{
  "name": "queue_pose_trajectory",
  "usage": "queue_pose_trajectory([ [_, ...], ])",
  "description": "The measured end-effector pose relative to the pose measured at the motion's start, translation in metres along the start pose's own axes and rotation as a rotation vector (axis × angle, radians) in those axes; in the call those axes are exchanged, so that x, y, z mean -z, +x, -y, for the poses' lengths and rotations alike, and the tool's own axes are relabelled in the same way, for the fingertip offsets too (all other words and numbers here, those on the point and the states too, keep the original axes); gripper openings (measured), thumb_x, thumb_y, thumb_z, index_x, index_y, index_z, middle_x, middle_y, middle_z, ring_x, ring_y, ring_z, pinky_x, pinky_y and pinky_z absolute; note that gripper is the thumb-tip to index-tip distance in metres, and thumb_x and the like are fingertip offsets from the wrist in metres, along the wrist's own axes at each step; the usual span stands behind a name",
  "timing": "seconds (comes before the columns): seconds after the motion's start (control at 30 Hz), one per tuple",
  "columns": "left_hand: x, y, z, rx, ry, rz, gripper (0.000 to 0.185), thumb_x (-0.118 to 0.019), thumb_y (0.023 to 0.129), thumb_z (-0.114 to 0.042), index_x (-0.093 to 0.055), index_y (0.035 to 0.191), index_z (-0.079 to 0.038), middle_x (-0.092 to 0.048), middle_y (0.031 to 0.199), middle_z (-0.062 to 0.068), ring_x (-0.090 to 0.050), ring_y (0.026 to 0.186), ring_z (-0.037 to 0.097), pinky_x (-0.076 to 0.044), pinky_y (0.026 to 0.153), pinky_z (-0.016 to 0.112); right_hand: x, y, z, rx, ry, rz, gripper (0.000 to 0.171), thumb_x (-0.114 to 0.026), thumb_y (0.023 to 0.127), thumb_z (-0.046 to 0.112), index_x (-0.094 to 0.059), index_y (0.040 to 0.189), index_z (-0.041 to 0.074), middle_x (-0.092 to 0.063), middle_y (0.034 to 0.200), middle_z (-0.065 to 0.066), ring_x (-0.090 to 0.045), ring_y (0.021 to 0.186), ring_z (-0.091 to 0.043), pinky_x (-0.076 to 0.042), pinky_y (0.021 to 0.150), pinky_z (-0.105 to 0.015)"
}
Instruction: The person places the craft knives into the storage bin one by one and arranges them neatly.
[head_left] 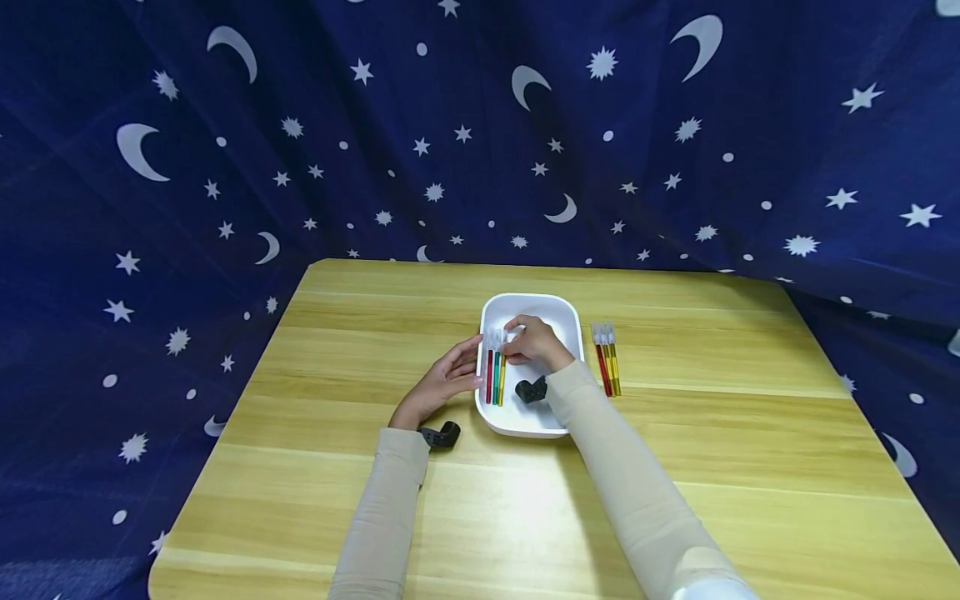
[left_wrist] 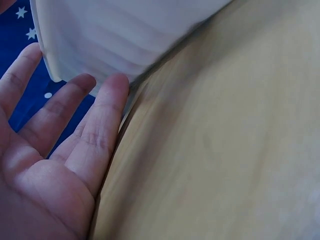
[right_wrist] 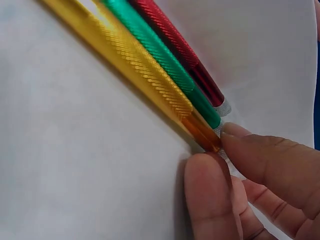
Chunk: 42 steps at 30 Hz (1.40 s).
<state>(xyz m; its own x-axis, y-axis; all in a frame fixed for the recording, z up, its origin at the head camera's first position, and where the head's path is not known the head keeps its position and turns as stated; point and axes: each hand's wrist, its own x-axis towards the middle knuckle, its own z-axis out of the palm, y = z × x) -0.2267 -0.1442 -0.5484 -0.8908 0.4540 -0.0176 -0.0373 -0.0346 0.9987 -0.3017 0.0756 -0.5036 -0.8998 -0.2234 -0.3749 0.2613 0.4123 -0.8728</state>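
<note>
Inside the white rounded-rectangular plastic tray (head_left: 558,310), against its left wall, three slim knurled metal tools lie side by side: the red one (right_wrist: 177,47), the green one (right_wrist: 160,50) and the yellow-gold one (right_wrist: 135,62). The right hand (head_left: 531,342) pinches the capped end of the yellow-gold tool between thumb and forefinger (right_wrist: 260,155), right where its smooth amber collar meets the tray floor; the green and red tools touch it in a tight row. The left hand (head_left: 444,382) lies spread, its straight fingers (left_wrist: 107,112) resting against the tray's outer left wall and the wood. To do this well, I judge the pinch should stay on the collar and keep the tool parallel to its neighbours, so the round barrels do not roll apart, while the left hand keeps the light tray from sliding. A small black angular clip (head_left: 531,389) sits in the tray just below the right wrist, and a second black piece (head_left: 441,435) lies on the desk beside the left wrist. Right of the tray, apart from it, a second cluster of red and yellow tools (head_left: 607,367) lies on the pale, smooth wooden desk (head_left: 712,467). Dark blue cloth printed with white moons and stars (head_left: 225,167) hangs behind and to both sides.
</note>
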Motion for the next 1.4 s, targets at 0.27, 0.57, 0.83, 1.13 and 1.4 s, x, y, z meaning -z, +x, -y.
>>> queue_pose_trajectory([
  [0.27,0.001,-0.001,0.002,-0.003,0.0,-0.001,0.077,-0.064,0.105,0.001,-0.028,0.172,-0.008,-0.036,0.169,0.026,-0.041,0.153,0.044,-0.037,0.127,0.05,0.001,-0.003,0.001,0.012,-0.028,0.019,0.054,-0.078,0.093,-0.009,-0.055,0.142,-0.006,-0.06,0.088,-0.008,-0.065,0.063,-0.011,-0.062,0.064,-0.022],
  [0.57,0.0,0.002,0.004,0.005,-0.009,0.0,0.077,-0.065,0.104,0.003,-0.029,0.172,-0.009,-0.037,0.17,0.024,-0.041,0.153,0.044,-0.037,0.126,0.051,0.004,-0.003,0.0,0.022,-0.044,0.027,0.055,-0.077,0.094,-0.007,-0.054,0.144,-0.006,-0.061,0.085,-0.009,-0.066,0.064,-0.012,-0.063,0.065,-0.024],
  [0.83,-0.001,0.002,0.003,0.002,-0.005,0.001,0.078,-0.065,0.104,0.003,-0.029,0.172,-0.009,-0.036,0.171,0.024,-0.041,0.153,0.044,-0.039,0.125,0.05,0.013,-0.01,0.011,0.043,-0.128,0.052,0.055,-0.075,0.096,-0.001,-0.053,0.147,-0.004,-0.068,0.085,-0.013,-0.07,0.069,-0.018,-0.066,0.07,-0.031],
  [1.13,0.002,0.001,0.004,-0.004,-0.009,0.007,0.077,-0.065,0.105,0.0,-0.029,0.172,-0.009,-0.037,0.169,0.025,-0.042,0.152,0.043,-0.04,0.125,0.048,0.023,-0.023,0.029,0.172,-0.302,0.118,0.048,-0.072,0.1,0.008,-0.059,0.144,-0.004,-0.068,0.086,-0.011,-0.07,0.075,-0.02,-0.066,0.077,-0.036],
  [1.4,0.002,0.002,0.005,-0.006,-0.005,0.004,0.077,-0.065,0.105,0.0,-0.029,0.172,-0.01,-0.038,0.169,0.024,-0.043,0.152,0.043,-0.039,0.125,0.05,0.035,-0.035,0.034,0.284,-0.308,0.19,0.051,-0.074,0.099,0.005,-0.058,0.146,-0.008,-0.069,0.105,-0.02,-0.074,0.09,-0.035,-0.066,0.083,-0.043],
])
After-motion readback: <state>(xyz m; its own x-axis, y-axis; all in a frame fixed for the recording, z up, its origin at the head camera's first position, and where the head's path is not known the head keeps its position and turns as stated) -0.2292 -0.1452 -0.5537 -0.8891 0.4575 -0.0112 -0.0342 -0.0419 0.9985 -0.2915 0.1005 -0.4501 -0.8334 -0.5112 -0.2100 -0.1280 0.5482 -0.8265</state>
